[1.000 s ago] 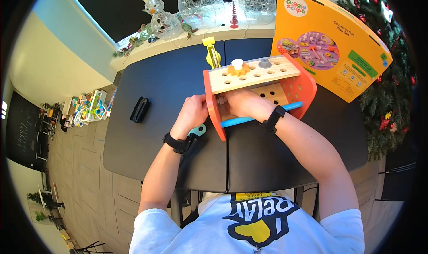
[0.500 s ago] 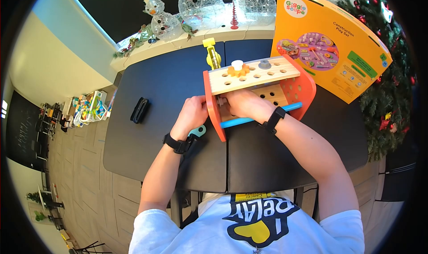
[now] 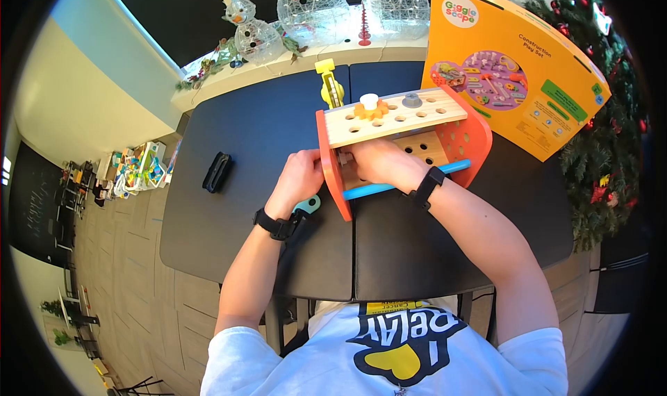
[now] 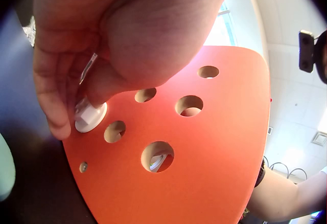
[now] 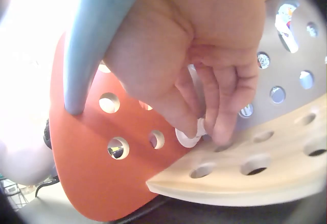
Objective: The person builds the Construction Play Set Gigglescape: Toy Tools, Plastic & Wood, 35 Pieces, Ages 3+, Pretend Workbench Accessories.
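A wooden toy workbench (image 3: 333, 128) with orange side panels stands on the black table. My left hand (image 3: 299, 179) is outside its left panel (image 4: 204, 142). There the thumb and fingers pinch a white hex-headed toy bolt (image 4: 91, 117), its round flange against the orange face. My right hand (image 3: 384, 161) reaches inside, over the blue bar (image 3: 410, 179) and under the top board. Its fingertips pinch a white round plastic piece (image 5: 188, 138) at the inner face of the same panel, just above the lower holed board (image 5: 240, 157). Fingers partly cover both white pieces.
An orange gear with a white bolt (image 3: 371, 105) and a grey bolt (image 3: 412, 99) sit on the top board. Behind it stands a yellow toy tool (image 3: 331, 83). A teal piece (image 3: 309, 203) lies by my left wrist, a black case (image 3: 218, 171) further left, a yellow box (image 3: 514, 62) back right.
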Demonstrator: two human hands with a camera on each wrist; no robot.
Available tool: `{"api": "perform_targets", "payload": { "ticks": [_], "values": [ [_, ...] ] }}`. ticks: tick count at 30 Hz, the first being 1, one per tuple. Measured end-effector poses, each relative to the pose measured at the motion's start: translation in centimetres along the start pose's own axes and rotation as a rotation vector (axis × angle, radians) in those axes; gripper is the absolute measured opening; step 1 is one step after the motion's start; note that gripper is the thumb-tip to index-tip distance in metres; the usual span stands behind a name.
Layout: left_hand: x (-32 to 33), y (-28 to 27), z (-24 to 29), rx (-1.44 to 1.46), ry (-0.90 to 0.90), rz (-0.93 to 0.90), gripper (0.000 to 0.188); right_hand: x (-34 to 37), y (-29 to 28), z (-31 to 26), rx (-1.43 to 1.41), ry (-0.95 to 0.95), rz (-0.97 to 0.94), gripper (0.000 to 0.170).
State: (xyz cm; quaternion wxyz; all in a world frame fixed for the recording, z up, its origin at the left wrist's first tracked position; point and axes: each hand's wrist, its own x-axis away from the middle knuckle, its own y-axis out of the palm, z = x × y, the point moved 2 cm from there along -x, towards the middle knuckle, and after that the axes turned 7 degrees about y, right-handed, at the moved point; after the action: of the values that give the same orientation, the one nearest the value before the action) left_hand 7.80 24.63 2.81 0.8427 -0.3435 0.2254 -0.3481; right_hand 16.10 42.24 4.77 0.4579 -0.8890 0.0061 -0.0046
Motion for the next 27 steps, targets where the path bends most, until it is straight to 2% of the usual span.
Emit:
{"api": "perform_targets", "payload": {
  "ticks": [5,14,21,24,27],
  "values": [
    [0.0,-0.1,0.3,-0.007,-0.017,-0.008,0.025,-0.5,0.6,0.2,0.08,0.061,-0.075,0.036],
    [0.1,0.0,0.2,-0.027,-0.003,0.011,0.025,-0.1,0.0,-0.1,0.012,-0.003,0.025,0.037],
    [0.1,-0.1,0.5,0.012,0.007,0.003,0.024,0.0,0.1,-0.2,0.058,0.075,-0.09,0.037],
    [-0.1,0.1,-0.1,0.02,0.015,0.009,0.024,0.0,0.2,-0.2,0.045,-0.013,0.069,0.039],
    [0.0,0.0,0.1,0.021,0.016,0.003,0.024,-0.1,0.0,-0.2,0.092,-0.025,0.054,0.04]
  ]
}}
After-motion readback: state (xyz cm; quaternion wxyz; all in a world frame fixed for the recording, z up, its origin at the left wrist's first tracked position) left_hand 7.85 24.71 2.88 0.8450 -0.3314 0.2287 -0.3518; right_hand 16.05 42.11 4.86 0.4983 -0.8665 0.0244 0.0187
